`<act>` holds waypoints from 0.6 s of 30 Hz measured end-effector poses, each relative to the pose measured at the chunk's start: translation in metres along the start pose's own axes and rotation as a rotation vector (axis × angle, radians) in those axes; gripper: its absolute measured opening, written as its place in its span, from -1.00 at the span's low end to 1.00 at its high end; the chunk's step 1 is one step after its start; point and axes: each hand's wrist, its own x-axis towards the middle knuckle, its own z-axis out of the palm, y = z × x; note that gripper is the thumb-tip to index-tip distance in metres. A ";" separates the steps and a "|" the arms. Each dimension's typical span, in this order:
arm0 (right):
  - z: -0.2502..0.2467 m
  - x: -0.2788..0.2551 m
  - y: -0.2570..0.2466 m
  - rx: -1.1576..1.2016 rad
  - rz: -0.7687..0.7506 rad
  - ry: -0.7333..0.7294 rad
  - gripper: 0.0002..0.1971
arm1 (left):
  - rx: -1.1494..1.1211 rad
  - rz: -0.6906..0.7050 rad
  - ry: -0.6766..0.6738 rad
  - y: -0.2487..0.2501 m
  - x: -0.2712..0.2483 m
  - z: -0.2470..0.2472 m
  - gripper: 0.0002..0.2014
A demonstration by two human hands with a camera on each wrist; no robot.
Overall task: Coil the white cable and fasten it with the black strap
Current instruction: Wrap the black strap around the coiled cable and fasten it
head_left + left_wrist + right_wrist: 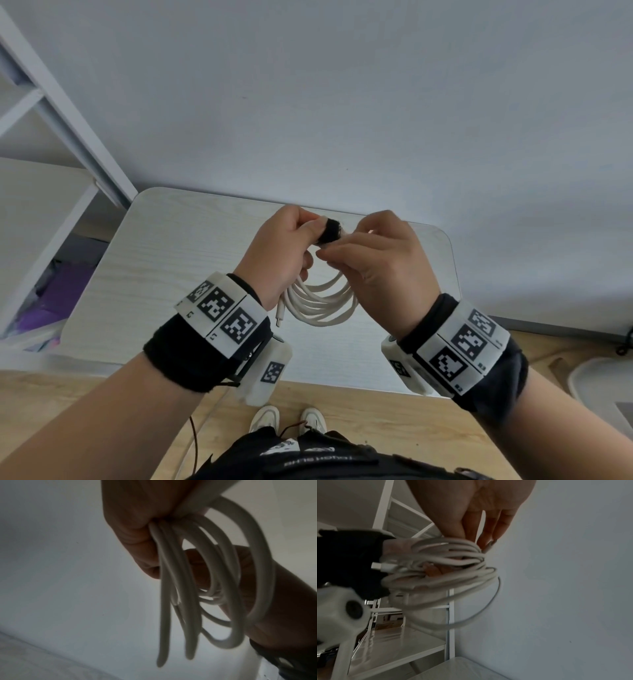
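The white cable (320, 301) hangs as a coil above the table (164, 260). The black strap (330, 232) sits at the coil's top, wrapped across the strands. The left hand (277, 253) grips the bundle just left of the strap. The right hand (380, 260) pinches at the strap from the right, fingers curled.

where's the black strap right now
In the head view the black strap sits at the top of the coiled white cable, between the left hand and right hand, above the table.
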 end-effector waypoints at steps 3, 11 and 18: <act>0.003 -0.004 -0.001 -0.034 0.032 -0.009 -0.93 | 0.114 0.069 0.007 0.006 0.000 0.000 -0.89; 0.003 0.009 -0.005 0.098 0.228 -0.020 -0.80 | 0.079 0.068 0.017 0.013 0.001 0.001 -0.89; -0.002 0.012 -0.011 0.297 0.376 -0.078 -0.64 | 0.173 0.093 0.015 0.011 -0.002 -0.002 -0.86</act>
